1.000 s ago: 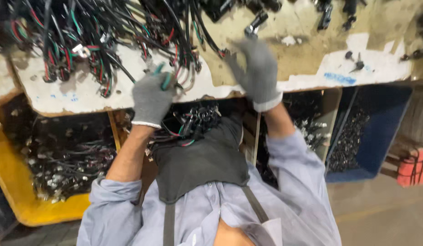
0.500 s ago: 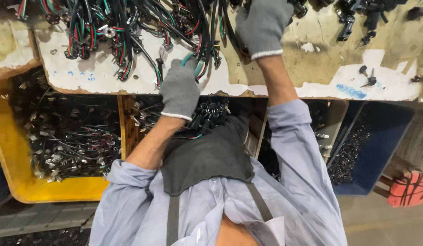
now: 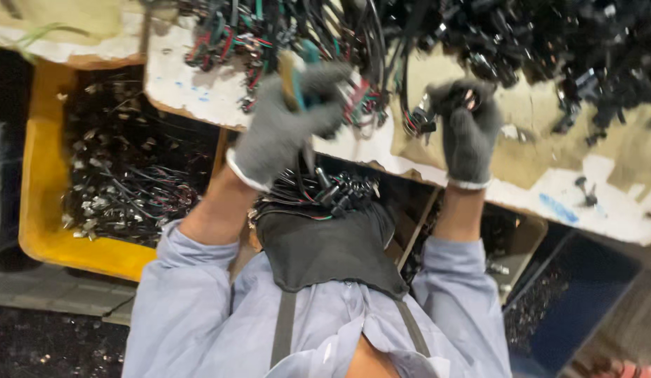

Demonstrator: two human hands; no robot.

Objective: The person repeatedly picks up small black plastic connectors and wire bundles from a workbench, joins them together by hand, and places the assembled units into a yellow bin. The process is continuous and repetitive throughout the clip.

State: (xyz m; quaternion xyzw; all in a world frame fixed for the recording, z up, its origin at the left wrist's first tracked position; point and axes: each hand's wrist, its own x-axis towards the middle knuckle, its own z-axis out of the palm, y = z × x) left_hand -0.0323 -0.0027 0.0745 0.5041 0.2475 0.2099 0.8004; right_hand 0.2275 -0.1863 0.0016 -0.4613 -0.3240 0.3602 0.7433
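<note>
Gripped teal-handled cutters (image 3: 304, 70) in gloved left hand (image 3: 287, 129), fingers curled shut; pinched black connector (image 3: 425, 119) with right hand (image 3: 469, 136) at desk (image 3: 549, 199) front edge; wire heap (image 3: 479, 35) mostly unsorted.

Teal-handled cutters (image 3: 306, 73) sit upright in a closed fist, blades hidden among the tangle of black, red and green wires (image 3: 325, 35) heaped on the worn bench. A black connector (image 3: 460, 98) on a looping black lead is pinched nearby, over the bench edge.
</note>
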